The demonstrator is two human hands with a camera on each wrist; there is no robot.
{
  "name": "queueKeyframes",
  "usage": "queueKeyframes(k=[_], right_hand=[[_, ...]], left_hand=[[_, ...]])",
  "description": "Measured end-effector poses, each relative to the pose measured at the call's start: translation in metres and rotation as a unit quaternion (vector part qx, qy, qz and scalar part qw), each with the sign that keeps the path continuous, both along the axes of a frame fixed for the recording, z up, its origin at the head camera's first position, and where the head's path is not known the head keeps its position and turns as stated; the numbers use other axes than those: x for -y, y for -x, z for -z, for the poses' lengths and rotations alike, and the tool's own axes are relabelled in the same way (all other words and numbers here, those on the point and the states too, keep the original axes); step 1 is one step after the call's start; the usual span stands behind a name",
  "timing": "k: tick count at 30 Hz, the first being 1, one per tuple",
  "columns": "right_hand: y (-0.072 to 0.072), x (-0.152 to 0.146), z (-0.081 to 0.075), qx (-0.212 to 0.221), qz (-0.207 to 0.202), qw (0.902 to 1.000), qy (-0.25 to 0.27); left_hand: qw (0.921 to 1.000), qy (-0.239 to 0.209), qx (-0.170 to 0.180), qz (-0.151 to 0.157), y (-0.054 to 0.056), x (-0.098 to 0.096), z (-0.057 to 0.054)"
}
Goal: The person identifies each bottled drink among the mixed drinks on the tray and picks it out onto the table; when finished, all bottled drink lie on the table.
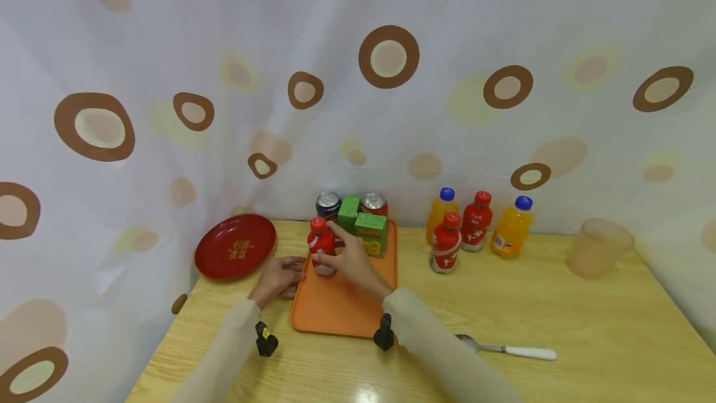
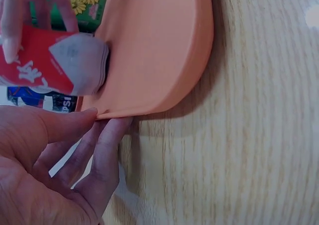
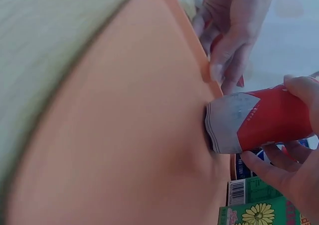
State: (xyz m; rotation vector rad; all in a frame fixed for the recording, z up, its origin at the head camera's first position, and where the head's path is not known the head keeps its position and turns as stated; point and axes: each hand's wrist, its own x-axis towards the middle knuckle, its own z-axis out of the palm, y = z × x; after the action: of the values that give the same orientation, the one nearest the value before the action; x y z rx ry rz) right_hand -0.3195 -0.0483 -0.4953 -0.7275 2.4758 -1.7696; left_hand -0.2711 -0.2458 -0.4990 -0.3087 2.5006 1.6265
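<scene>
My right hand [image 1: 353, 259] holds a red-capped bottle with a red and white label [image 1: 321, 242] by its side, thumb and fingers around it. The bottle stands upright at the left part of an orange tray [image 1: 338, 311], its base at the tray's surface. On the tray's left rim, my left hand [image 1: 278, 277] pinches the edge, thumb on top and fingers beneath, as the left wrist view shows. Behind the bottle are a dark blue Pepsi can [image 1: 328, 204], a red can [image 1: 374, 203] and two green drink cartons [image 1: 371, 233], [image 1: 349, 211] beside one another.
A red plate [image 1: 235, 247] leans at the back left. To the tray's right stand two red bottles [image 1: 445, 244], [image 1: 477, 222] and two orange juice bottles [image 1: 511, 229], [image 1: 442, 211]. A translucent cup [image 1: 598, 249] is at the far right. A white-handled spoon [image 1: 528, 352] lies in front.
</scene>
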Motion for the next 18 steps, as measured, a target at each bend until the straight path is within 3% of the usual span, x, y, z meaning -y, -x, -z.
queueKeyframes(k=[9, 18], right_hand=[[-0.025, -0.02, -0.004, -0.005, -0.023, 0.9997, -0.004], [-0.04, -0.047, -0.009, 0.027, -0.043, 0.9984, -0.024]], left_hand=[[1.0, 0.001, -0.002, -0.003, -0.002, 0.0, -0.003], [0.9998, -0.016, 0.004, 0.007, 0.0, -0.004, 0.002]])
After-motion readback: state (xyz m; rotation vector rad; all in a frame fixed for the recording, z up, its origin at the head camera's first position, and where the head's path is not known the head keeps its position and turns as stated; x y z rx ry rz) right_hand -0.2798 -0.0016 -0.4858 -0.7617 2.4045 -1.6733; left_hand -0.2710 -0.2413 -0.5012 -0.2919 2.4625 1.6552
